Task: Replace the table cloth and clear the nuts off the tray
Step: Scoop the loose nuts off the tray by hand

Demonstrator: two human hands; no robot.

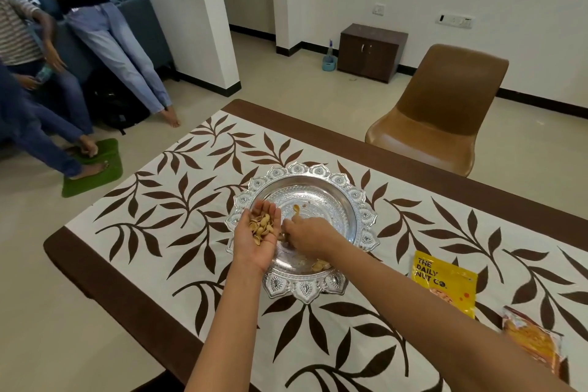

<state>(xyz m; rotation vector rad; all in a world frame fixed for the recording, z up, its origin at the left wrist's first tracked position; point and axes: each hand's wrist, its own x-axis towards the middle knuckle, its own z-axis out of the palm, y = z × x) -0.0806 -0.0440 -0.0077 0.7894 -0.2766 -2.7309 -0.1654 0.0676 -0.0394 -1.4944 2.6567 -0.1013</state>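
Note:
An ornate silver tray (356,197) sits on a white table cloth (165,200) printed with brown leaves. My left hand (259,238) is held palm up over the tray's left rim, cupping several pistachio shells (262,226). My right hand (307,237) reaches into the tray with its fingers curled down on shells at the tray's left side. One loose shell (296,209) lies further in, and a few shells (319,265) lie near the tray's front, partly under my right forearm.
A yellow nut packet (444,280) and an orange snack packet (534,340) lie on the cloth to the right. A brown chair (442,111) stands behind the table. Several people stand and sit at the far left by a blue sofa.

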